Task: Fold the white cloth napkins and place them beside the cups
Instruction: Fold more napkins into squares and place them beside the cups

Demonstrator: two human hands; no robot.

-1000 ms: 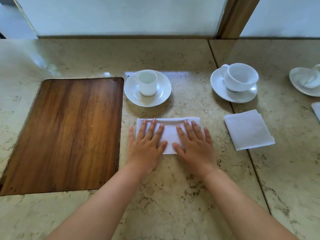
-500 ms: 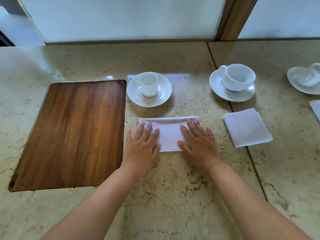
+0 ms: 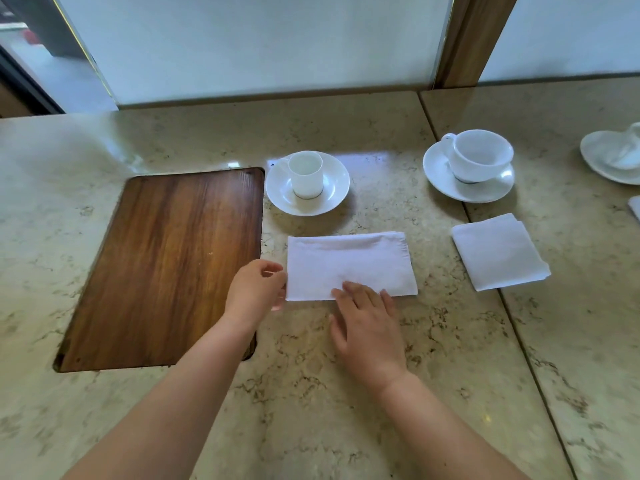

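Two folded napkins are laid on the counter (image 3: 311, 393): a rectangle (image 3: 349, 261) below the small cup (image 3: 306, 174), a square (image 3: 498, 252) below the wide cup (image 3: 481, 155). Each cup is seated in a saucer. Rectangle's left edge is pinched by the left hand (image 3: 254, 289); the right hand (image 3: 369, 327) is rested flat, fingers straight, on its near edge.

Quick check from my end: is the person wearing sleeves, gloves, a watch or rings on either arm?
Nothing shows. Both forearms are bare as far as the frame's lower edge, with no sleeve or cuff. The left hand and right hand wear no gloves, and no watch, bracelet or ring is visible.
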